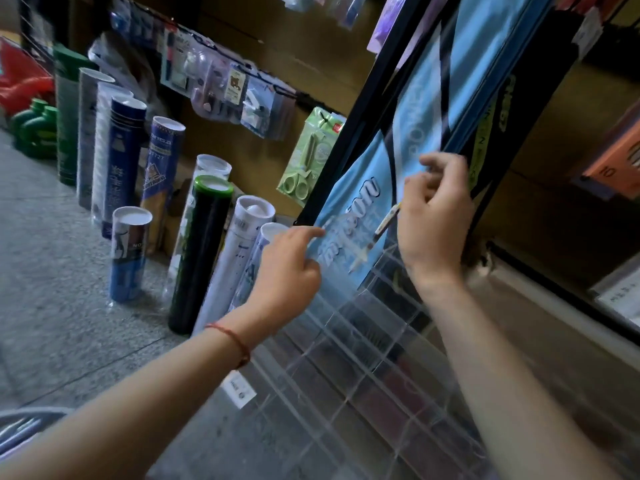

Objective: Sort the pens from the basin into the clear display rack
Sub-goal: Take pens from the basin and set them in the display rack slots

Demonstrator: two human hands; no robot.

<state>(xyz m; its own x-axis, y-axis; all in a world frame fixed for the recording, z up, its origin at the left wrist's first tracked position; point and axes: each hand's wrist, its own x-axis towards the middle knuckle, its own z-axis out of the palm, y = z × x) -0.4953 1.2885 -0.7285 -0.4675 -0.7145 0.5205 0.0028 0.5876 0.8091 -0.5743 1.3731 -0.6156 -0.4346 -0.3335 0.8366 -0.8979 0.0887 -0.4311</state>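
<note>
Held one pen (388,221) pinched in the curled fingers of the right hand (434,220), centre right of the frame, tip pointing down-left toward the top row of the clear display rack (346,344). Touched the rack's upper edge with the left hand (289,271), forefinger straight, other fingers loosely curled round nothing.

Needed, by judgement, to line the barrel up with a single cell, lower it tip first, and let go only once seated (clear dividers were hard to read against the blue bag (349,202) behind).

Glimpsed what looked like the basin (24,422) at the lower left corner, contents too blurred to tell.

Around it all: grey speckled floor (52,271), shuttlecock tubes (204,258) standing at centre left, hanging packets (239,95) and green scissors (304,164) on shelving above.
</note>
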